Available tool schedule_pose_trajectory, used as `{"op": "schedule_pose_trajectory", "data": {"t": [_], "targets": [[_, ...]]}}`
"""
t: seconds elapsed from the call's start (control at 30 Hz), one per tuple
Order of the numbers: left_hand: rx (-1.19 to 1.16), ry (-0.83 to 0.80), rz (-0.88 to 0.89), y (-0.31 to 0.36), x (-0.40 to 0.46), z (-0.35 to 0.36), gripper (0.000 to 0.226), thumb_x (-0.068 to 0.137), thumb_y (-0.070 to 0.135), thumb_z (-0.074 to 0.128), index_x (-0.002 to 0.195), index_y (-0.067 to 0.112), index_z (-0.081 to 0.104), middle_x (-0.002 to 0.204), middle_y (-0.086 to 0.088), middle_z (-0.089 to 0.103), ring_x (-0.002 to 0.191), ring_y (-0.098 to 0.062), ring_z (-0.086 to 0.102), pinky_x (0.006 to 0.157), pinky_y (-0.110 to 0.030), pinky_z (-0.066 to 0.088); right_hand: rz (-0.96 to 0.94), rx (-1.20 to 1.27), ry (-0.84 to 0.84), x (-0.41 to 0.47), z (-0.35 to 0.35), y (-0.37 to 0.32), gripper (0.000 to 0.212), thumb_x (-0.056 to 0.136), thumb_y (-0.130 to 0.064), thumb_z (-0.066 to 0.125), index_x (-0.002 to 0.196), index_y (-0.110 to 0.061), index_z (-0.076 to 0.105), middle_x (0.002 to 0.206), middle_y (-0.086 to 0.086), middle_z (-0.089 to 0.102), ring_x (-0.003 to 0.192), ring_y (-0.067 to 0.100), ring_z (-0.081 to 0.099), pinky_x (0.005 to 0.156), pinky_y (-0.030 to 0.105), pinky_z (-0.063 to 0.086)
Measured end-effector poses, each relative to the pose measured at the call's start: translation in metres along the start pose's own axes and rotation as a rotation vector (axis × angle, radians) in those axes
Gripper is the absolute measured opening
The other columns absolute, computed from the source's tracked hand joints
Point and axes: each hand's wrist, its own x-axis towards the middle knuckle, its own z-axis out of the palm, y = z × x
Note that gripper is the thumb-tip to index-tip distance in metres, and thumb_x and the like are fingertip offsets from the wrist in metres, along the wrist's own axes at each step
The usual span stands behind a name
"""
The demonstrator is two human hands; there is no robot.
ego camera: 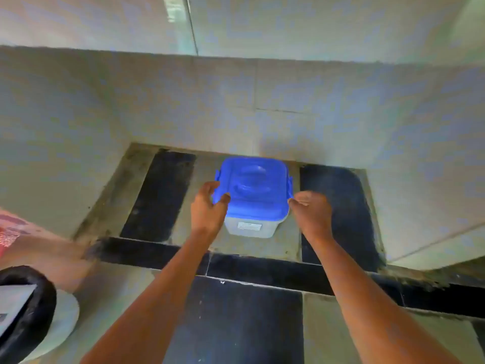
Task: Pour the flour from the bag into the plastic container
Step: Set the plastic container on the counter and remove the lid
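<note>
The plastic container (250,228) has a clear body with a white label and a blue lid (253,190) with side latches. It stands on the floor in a recess against the tiled wall. My left hand (207,206) grips the lid's front left corner, thumb on top and fingers round the edge. My right hand (311,210) is curled at the lid's front right edge, its fingertips pinching just below the right latch (289,185). The lid sits closed on the container. I see no plain flour bag.
Black and grey floor tiles (236,319) lie in front of the recess. At the bottom left is a black-rimmed round object (31,311) with a grey sheet inside, on something white. Another person's bare foot (52,256) and red patterned cloth (9,232) are at the left.
</note>
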Motion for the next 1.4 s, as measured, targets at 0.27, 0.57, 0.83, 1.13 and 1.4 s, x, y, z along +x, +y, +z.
{"op": "schedule_pose_trajectory", "data": {"t": [0.27,0.57,0.83,1.13,1.4], "targets": [[0.108,-0.074,-0.088,-0.099,0.111,0.064,0.076,0.069,0.059,0.077,0.125,0.009,0.060,0.120,-0.010,0.067,0.109,-0.031,0.067,0.098,-0.044,0.053,0.091,-0.061,-0.058,0.063,0.055,0.083,0.077,0.091,-0.037,0.071,0.150,-0.001,0.037,0.152,0.016,0.046,0.141,0.033,0.043,0.110,0.041,0.038],[-0.245,-0.056,-0.170,-0.153,0.145,0.087,0.067,0.070,0.031,0.093,0.123,0.008,0.059,0.115,-0.011,0.069,0.098,-0.031,0.071,0.092,-0.050,0.059,0.199,0.539,-0.375,0.106,0.106,0.138,0.044,0.088,-0.046,0.073,0.124,-0.022,0.064,0.118,-0.006,0.073,0.100,0.014,0.071,0.082,0.034,0.055],[-0.277,-0.038,-0.216,-0.141,0.083,0.042,0.064,0.055,0.027,0.099,0.107,0.004,0.070,0.099,-0.008,0.076,0.083,-0.026,0.075,0.076,-0.038,0.063,0.268,0.694,-0.219,0.039,0.081,0.123,0.035,0.072,-0.022,0.090,0.099,-0.008,0.072,0.099,0.000,0.079,0.091,0.021,0.077,0.078,0.038,0.062],[-0.218,-0.114,-0.437,-0.034,-0.079,-0.088,0.067,0.042,0.037,0.102,0.096,0.006,0.076,0.094,-0.009,0.080,0.090,-0.030,0.077,0.086,-0.045,0.063,0.462,0.636,-0.279,-0.127,-0.056,0.010,0.029,0.067,-0.021,0.093,0.077,-0.003,0.073,0.098,0.014,0.078,0.092,0.032,0.075,0.092,0.051,0.058],[-0.097,-0.144,-0.491,0.155,-0.233,-0.251,0.068,0.036,0.041,0.101,0.093,0.011,0.078,0.091,-0.005,0.079,0.082,-0.024,0.075,0.086,-0.049,0.063,0.637,0.652,-0.426,-0.284,-0.227,-0.156,0.059,0.078,-0.017,0.085,0.110,0.022,0.053,0.118,0.026,0.071,0.108,0.033,0.072,0.102,0.046,0.054]]}}
